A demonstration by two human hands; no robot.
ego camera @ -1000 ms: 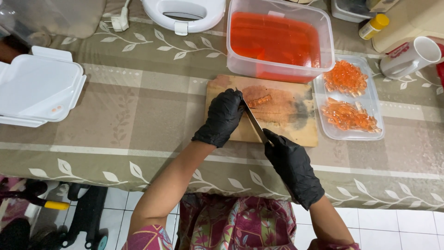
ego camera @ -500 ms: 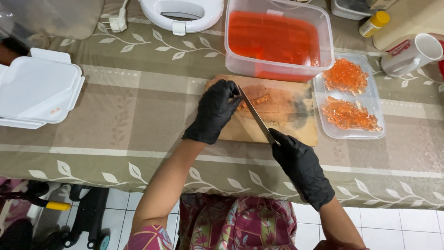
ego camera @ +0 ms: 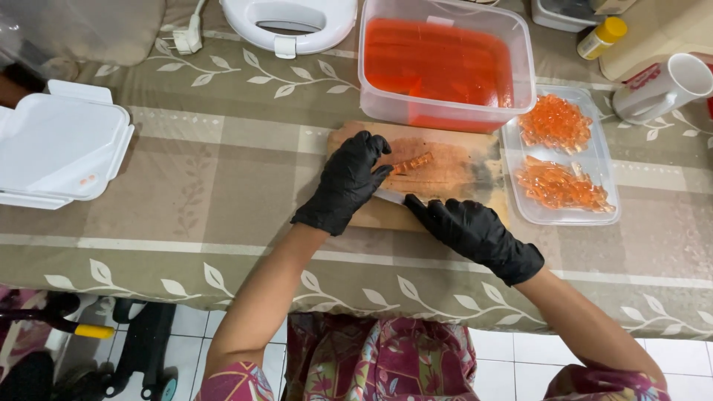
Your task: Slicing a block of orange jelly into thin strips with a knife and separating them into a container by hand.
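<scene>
While your left hand (ego camera: 347,182) in its black glove rests flat on the rectangular wooden cutting board (ego camera: 445,167), its fingers lie spread and relaxed, their tips touching the near end of a small strip of orange jelly (ego camera: 411,163). That strip sits on the board's middle, just right of your fingertips. Your right hand (ego camera: 475,234), also black-gloved, hangs over the board's near edge with its grip wrapped tight around a knife handle; only a short piece of the pale knife blade (ego camera: 389,196) shows between your two hands, lying low against the board. Touching the board's far edge stands a clear plastic tub (ego camera: 445,67) filled with a block of orange jelly. Just beside the board's right end lies a clear shallow plastic tray (ego camera: 598,160) carrying two heaps of cut orange cubes. Well left of the board, a white hinged plastic box (ego camera: 59,148) rests on the table (ego camera: 223,156), which wears a beige leaf-patterned cloth.
</scene>
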